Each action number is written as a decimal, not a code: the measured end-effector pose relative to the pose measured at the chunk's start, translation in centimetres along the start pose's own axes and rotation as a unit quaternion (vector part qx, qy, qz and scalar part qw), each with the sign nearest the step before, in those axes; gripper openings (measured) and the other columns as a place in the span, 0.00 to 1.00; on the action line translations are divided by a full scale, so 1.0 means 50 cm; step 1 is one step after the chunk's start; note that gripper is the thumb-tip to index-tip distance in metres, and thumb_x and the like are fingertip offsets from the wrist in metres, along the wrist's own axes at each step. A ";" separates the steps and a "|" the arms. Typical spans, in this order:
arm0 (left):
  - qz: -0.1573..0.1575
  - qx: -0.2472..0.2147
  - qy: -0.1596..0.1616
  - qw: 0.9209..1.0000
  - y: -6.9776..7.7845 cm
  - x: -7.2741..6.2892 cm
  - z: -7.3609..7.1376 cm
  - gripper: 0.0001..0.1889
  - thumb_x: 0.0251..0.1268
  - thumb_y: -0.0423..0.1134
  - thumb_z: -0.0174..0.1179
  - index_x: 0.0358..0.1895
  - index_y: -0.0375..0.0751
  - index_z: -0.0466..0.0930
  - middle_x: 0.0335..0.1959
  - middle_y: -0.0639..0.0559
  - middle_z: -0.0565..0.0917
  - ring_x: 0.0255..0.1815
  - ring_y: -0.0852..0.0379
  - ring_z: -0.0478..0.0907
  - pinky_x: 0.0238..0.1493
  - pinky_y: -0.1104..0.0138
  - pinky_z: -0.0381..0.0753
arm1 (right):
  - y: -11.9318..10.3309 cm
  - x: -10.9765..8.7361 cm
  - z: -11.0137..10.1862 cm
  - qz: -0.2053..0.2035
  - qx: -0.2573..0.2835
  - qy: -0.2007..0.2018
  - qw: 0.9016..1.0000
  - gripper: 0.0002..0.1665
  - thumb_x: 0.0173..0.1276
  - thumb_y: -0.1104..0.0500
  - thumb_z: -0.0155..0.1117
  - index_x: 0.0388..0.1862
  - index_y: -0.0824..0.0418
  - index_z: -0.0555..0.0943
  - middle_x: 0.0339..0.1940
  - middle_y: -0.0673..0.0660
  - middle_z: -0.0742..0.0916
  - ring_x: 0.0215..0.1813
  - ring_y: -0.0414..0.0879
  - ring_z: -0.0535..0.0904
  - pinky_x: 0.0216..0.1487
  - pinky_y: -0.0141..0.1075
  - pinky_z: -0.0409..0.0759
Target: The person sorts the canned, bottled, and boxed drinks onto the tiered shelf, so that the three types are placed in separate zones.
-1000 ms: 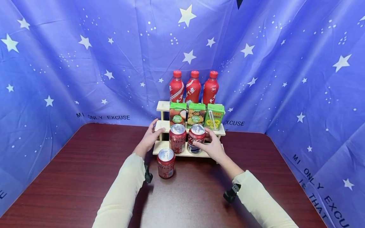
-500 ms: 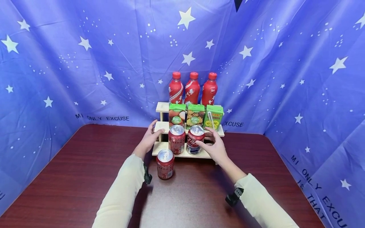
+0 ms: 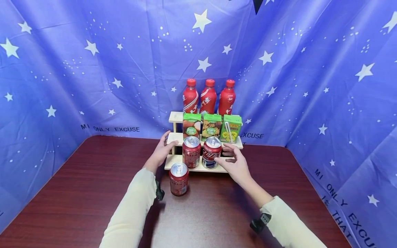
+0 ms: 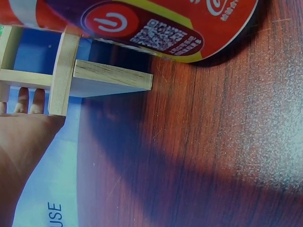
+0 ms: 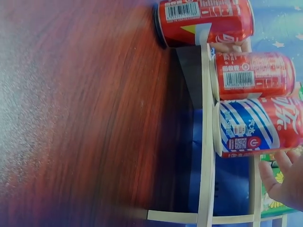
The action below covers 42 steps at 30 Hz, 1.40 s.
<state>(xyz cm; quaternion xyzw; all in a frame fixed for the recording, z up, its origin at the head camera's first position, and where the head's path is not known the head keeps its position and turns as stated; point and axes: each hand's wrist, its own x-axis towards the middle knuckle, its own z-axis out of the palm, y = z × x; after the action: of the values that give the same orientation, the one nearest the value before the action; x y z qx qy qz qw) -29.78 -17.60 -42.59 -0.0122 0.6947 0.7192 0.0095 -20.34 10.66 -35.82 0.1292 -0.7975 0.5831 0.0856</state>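
A stepped wooden rack stands on the table, two red soda cans upright on its lowest shelf. At the left end of the middle shelf, my left hand grips the board, thumb on top and fingers around the outer side. My right hand is beside the right-hand can, fingers loosely bent and spread, holding nothing; its thumb tip is right at the can's side. To the left of that can is the other shelf can. A third soda can stands on the table before the rack's left end.
Three green juice cartons line the middle shelf. Red bottles with red caps stand on the top shelf. The dark red wooden table ends at a blue star-patterned curtain behind and at both sides.
My right hand has let go of the right-hand can and drawn back slightly to the right and toward me. The left hand keeps its hold on the rack.
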 end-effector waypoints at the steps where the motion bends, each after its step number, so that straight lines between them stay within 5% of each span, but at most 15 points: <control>1: 0.000 0.003 0.000 1.000 0.000 -0.001 0.000 0.38 0.68 0.36 0.53 0.75 0.51 0.41 0.71 0.38 0.59 0.68 0.43 0.61 0.70 0.53 0.58 | 0.006 -0.001 0.001 -0.002 -0.003 -0.001 1.000 0.37 0.54 0.64 0.71 0.63 0.66 0.68 0.56 0.67 0.79 0.57 0.62 0.74 0.54 0.57 0.72; 7: 0.001 -0.007 0.002 1.000 -0.001 -0.002 -0.002 0.38 0.68 0.35 0.53 0.75 0.50 0.42 0.70 0.38 0.59 0.67 0.44 0.62 0.70 0.54 0.58 | 0.044 -0.002 0.012 -0.014 -0.024 -0.002 1.000 0.36 0.53 0.59 0.74 0.62 0.58 0.71 0.55 0.61 0.79 0.56 0.55 0.75 0.53 0.53 0.73; 15: 0.001 -0.015 0.000 1.000 -0.003 0.004 -0.006 0.38 0.67 0.35 0.54 0.75 0.50 0.42 0.71 0.40 0.58 0.68 0.45 0.61 0.71 0.54 0.58 | 0.042 -0.019 0.028 -0.040 -0.031 -0.006 0.999 0.34 0.51 0.59 0.74 0.58 0.57 0.73 0.48 0.60 0.82 0.53 0.53 0.76 0.49 0.50 0.76; 24: -0.012 -0.022 -0.012 1.000 0.036 -0.026 0.001 0.39 0.67 0.34 0.53 0.75 0.47 0.40 0.73 0.38 0.55 0.69 0.42 0.58 0.71 0.52 0.56 | -0.021 -0.052 0.052 -0.036 -0.010 -0.052 0.998 0.33 0.54 0.65 0.72 0.58 0.68 0.71 0.51 0.70 0.79 0.54 0.64 0.75 0.49 0.56 0.75; 42: -0.014 -0.013 -0.018 1.000 0.036 -0.028 0.003 0.39 0.66 0.36 0.54 0.75 0.48 0.41 0.73 0.39 0.53 0.71 0.42 0.56 0.72 0.52 0.54 | 0.029 -0.062 0.127 -0.017 0.007 -0.137 0.990 0.36 0.55 0.63 0.71 0.63 0.64 0.69 0.55 0.69 0.78 0.55 0.63 0.75 0.52 0.59 0.73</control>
<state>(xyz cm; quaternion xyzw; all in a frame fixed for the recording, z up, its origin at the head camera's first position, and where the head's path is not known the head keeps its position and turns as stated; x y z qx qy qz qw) -28.43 -17.50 -40.75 -0.0090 0.6850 0.7279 0.0314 -17.74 5.34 -39.96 0.2216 -0.7954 0.5639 -0.0154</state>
